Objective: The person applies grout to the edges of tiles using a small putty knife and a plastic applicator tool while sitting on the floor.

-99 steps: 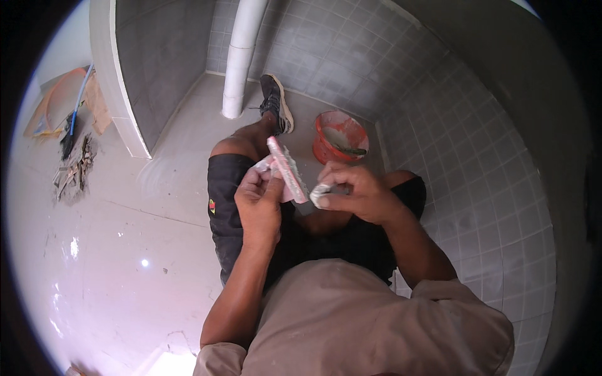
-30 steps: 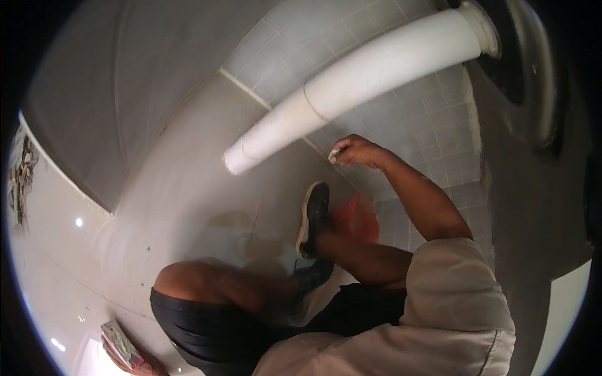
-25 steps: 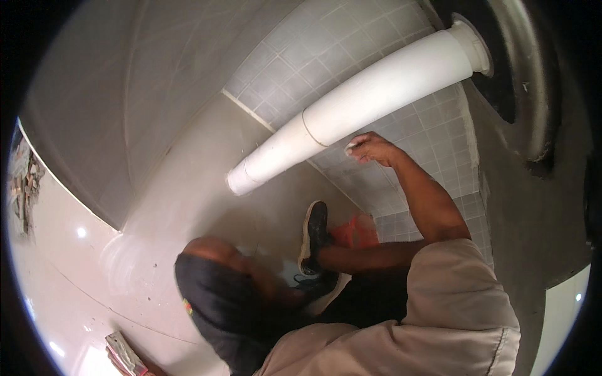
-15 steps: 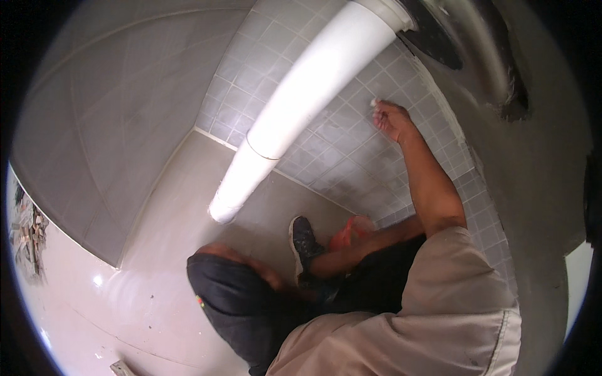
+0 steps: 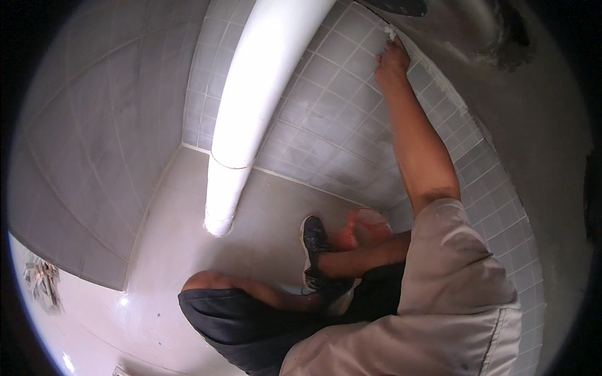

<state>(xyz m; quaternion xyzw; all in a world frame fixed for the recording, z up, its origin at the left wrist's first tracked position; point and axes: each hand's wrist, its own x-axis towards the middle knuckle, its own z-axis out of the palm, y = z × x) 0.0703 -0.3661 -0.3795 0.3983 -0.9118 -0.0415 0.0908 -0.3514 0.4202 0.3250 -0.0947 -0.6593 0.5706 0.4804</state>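
Note:
My right hand (image 5: 392, 59) is stretched up against the grey tiled wall (image 5: 326, 106), at the top row of tiles where the bare grey plaster (image 5: 501, 106) begins. Its fingers are closed on a small white lump (image 5: 390, 31) pressed at that edge. White filler runs along the tile border to the right of the hand. My left hand is out of the picture. I squat on the floor, with my knee (image 5: 207, 285) and a black shoe (image 5: 312, 247) below.
A thick white pipe (image 5: 251, 113) runs down the tiled wall to the floor, left of my arm. An orange bucket (image 5: 367, 227) stands by the wall behind my foot. Several tools (image 5: 41, 282) lie on the pale floor at far left.
My right arm has climbed the tiled wall from beside the pipe to the top tile edge, and the view has tilted upward. The left hand and the flat thing it held have left the picture.

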